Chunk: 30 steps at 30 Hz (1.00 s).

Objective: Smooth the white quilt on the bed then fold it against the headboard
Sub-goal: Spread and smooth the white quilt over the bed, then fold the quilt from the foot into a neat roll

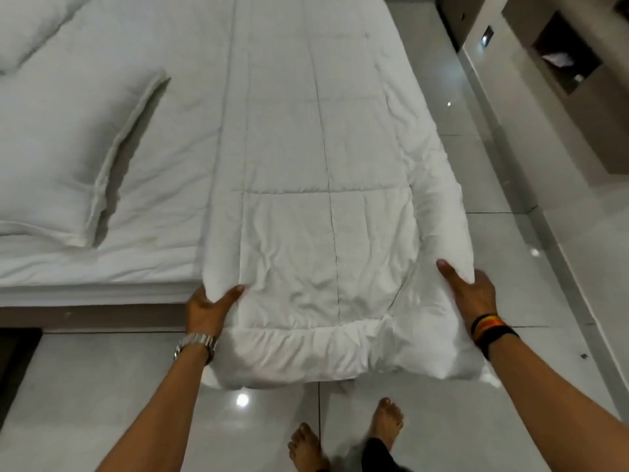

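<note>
The white quilt lies as a long folded strip along the right side of the bed. Its near end hangs past the bed's edge over the floor. My left hand, with a metal watch on the wrist, grips the near left corner, thumb on top. My right hand, with dark and coloured bands on the wrist, grips the near right edge with the thumb pressed onto the fabric. The quilt is creased near my hands and smoother farther away. The headboard is not in view.
Two white pillows lie on the bed's left part. Glossy grey floor tiles run along the bed's right side and under my bare feet. A dark cabinet with an open niche stands at the upper right.
</note>
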Each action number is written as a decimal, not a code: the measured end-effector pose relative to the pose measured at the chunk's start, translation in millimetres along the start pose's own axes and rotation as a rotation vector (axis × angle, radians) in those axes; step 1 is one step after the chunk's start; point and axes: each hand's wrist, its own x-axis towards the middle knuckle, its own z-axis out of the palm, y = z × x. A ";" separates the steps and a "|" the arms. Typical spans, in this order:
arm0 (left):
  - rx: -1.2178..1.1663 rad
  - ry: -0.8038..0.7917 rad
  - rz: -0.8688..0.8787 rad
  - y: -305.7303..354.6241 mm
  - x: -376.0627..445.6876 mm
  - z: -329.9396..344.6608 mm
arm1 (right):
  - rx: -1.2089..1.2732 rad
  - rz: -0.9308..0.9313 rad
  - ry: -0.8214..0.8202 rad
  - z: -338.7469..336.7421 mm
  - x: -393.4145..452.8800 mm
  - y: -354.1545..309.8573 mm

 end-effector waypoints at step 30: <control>0.289 -0.166 0.208 241.9 279.7 197.5 | -0.604 -0.472 -0.101 183.6 276.1 -169.1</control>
